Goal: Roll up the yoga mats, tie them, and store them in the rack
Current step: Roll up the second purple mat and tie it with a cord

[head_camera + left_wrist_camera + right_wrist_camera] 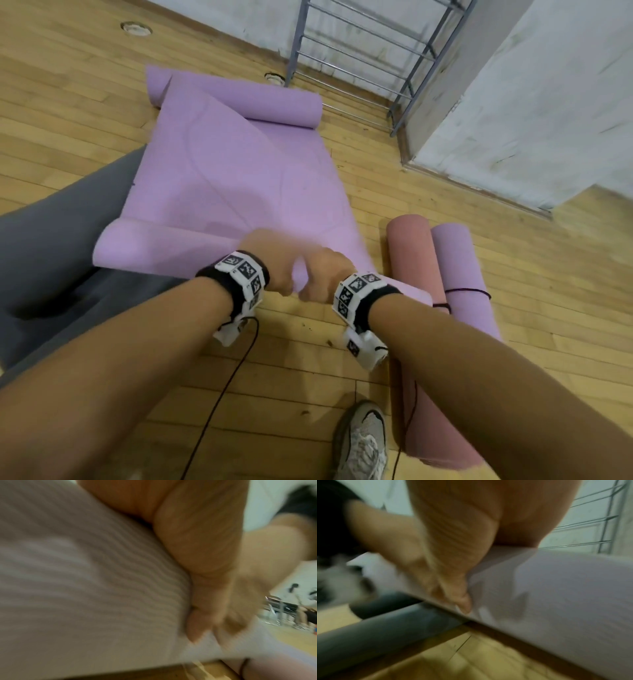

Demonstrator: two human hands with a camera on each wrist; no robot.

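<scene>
Showing three purple mats (219, 171), one pink mat (416, 274), one grey mat (51, 246), one metal rack (370, 51), two hands (274, 263), one shoe (363, 442).

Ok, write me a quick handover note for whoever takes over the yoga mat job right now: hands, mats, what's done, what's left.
Left hand and right hand: side by side, both gripping the near rolled end of the purple mat.
Purple mat: mostly still flat on the floor, far end curled, partly over a grey mat.
Done: a pink roll and a lilac roll lie to the right, each with a dark cord around it.
Rack: stands by the wall; no mats visible in it.
Left: finish rolling and tie the purple mat, do the grey one, then rack all the rolls.
</scene>
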